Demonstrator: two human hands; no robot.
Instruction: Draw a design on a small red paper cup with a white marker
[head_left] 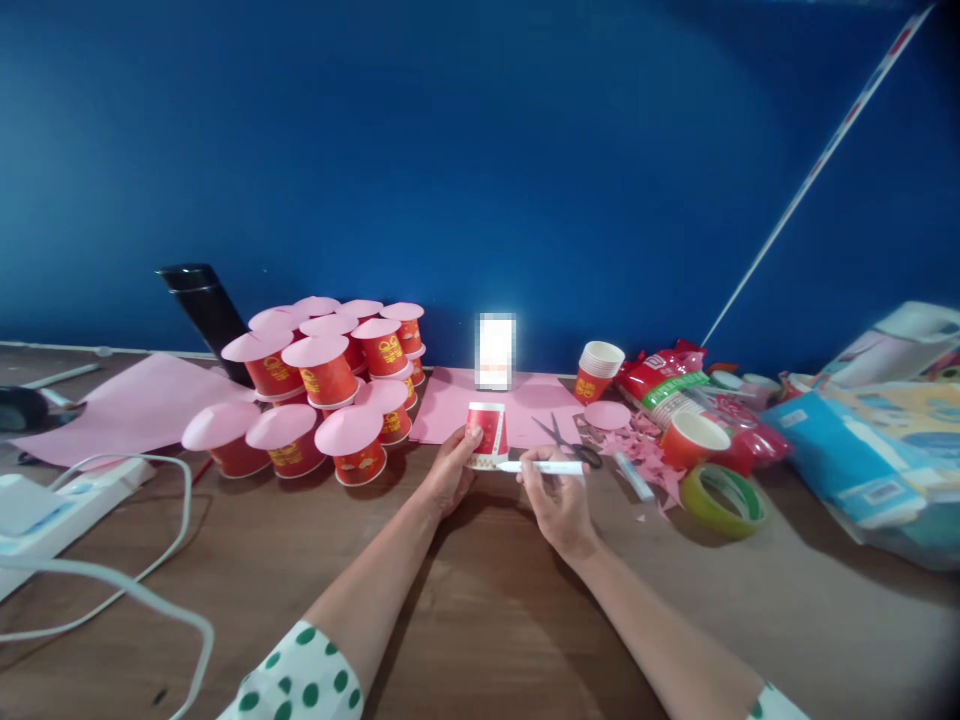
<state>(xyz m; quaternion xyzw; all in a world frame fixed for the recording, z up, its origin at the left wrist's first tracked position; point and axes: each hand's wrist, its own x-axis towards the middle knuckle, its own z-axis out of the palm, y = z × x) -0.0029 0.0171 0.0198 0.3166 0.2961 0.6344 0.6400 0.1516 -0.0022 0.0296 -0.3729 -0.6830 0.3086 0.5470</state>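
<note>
My left hand (452,468) is closed around a red paper cup (487,430) that stands upside down on a pink paper sheet (457,400). My right hand (553,495) pinches a white pen (544,467), held level with its tip touching the base of the cup. Black-handled scissors (568,440) lie just beyond my right hand. A cut pink paper circle (607,414) rests beside them.
Several red cups capped with pink circles (322,390) are piled at the left. A stack of cups (598,370), a cup package (664,378), a single cup (694,438), green tape (733,497), pink scraps (649,452), bags (870,460) and a white power strip (45,505) surround me.
</note>
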